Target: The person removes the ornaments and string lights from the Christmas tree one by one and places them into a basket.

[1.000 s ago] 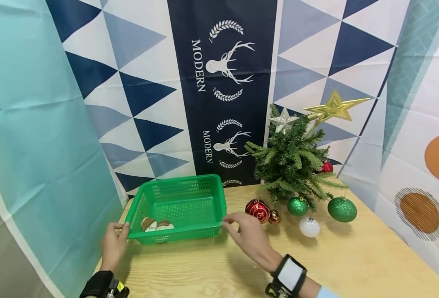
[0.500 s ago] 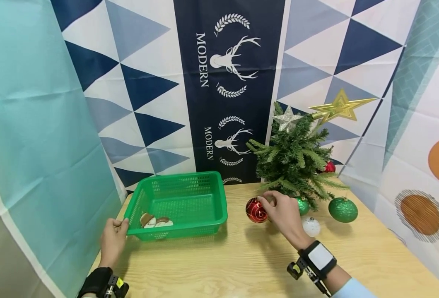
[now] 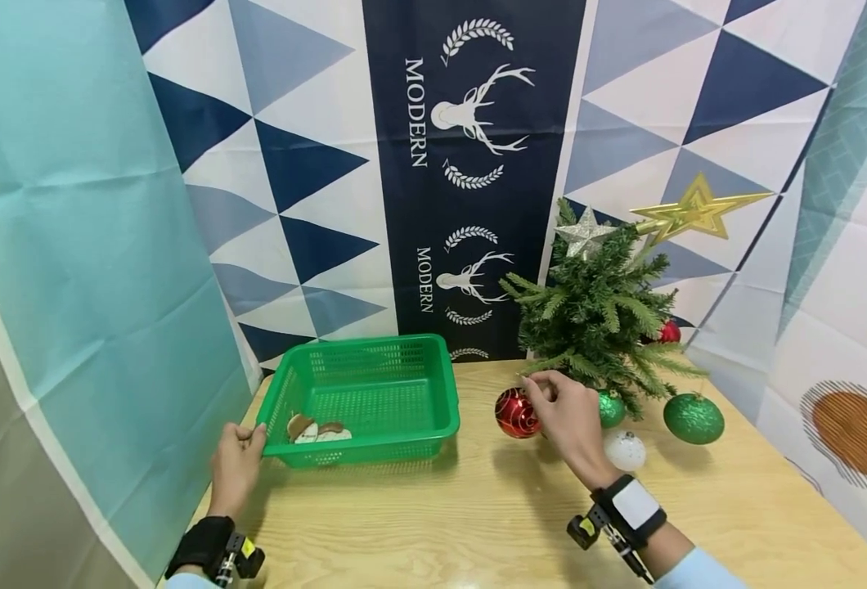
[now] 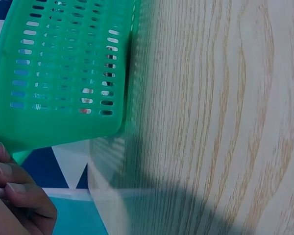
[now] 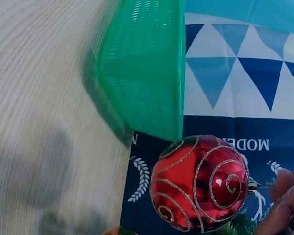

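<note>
The left hand [image 3: 236,465] holds the near left corner of the green basket [image 3: 375,370], its fingers curled over the rim; the left wrist view shows the fingertips [image 4: 10,181] bent at that same corner. The basket sits at the far left of the counter [image 3: 478,523], its left side close to the counter's left edge and its back wall near the patterned backdrop [image 3: 470,164]. A few small brown and white pieces [image 3: 316,429] lie inside against its near wall. The right hand [image 3: 569,413] is at the red ball [image 3: 516,413], which hangs just right of the basket with a strip of bare counter between them; the fingers [image 5: 284,205] are pinched together at the ball's cap, as the right wrist view shows. Just behind the hand stands a small tree [image 3: 599,315] near the counter's back edge, with a silver star [image 3: 584,233] and a gold star [image 3: 694,213] on top. A green ball [image 3: 693,419] and a white ball [image 3: 623,450] sit to the right of the hand. The near half of the counter, between the two wrists and toward the front edge, is open wood.
</note>
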`<state>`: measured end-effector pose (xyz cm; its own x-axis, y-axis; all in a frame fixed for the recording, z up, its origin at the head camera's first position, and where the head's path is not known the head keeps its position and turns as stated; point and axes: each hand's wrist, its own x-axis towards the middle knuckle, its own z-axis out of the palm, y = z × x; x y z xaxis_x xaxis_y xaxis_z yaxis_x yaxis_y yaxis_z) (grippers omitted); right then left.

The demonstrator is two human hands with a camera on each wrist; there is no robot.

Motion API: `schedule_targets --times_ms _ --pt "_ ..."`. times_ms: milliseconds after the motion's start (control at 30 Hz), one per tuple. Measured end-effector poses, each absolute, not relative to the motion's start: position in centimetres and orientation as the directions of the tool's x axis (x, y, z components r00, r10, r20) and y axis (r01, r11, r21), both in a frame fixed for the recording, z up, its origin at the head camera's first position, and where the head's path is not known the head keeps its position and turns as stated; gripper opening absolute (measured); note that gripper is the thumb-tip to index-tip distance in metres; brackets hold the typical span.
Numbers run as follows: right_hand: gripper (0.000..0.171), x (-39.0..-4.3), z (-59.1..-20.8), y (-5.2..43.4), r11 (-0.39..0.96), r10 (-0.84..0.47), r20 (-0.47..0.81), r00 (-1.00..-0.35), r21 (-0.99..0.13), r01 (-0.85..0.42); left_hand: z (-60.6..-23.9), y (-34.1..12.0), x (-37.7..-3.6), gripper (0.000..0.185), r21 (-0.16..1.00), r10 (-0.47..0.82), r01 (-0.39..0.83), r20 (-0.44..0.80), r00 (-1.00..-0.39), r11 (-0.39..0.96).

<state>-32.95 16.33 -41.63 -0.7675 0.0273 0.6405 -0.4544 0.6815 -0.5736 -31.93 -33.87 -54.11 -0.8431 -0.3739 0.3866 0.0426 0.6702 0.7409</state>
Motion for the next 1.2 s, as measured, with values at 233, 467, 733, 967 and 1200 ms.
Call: schedule_targets --times_ms 233,467,733,967,1200 --pt "0.013 -33.0 -41.5 16.4 0.686 0.039 0.689 -0.724 -0.545 -0.482 -50.9 -31.9 -30.2 0.040 0.792 -0.377 0.052 0.346 -0.859 0.609" --pt "0.007 -33.2 -40.8 15.9 0.738 0.018 0.791 -0.612 -0.423 -0.525 -53.1 -33.3 -31.6 0.049 0.777 -0.381 0.045 0.358 -0.852 0.628" --pt "0.007 -33.6 -39.6 16.6 0.826 -0.110 0.878 -0.467 -0.181 -0.534 -51.2 -32.1 -30.5 0.054 0.798 -0.370 0.057 0.341 -0.864 0.600" --pt "0.007 -34.0 -38.6 17.5 0.858 -0.198 0.907 -0.372 -0.023 -0.513 -51.4 -32.3 -30.6 0.050 0.782 -0.366 0.059 0.355 -0.861 0.620" --pt "0.008 -34.5 -38.0 17.7 0.793 -0.127 0.874 -0.469 -0.195 -0.577 -50.0 -31.4 -29.7 0.033 0.799 -0.382 0.043 0.333 -0.862 0.600"
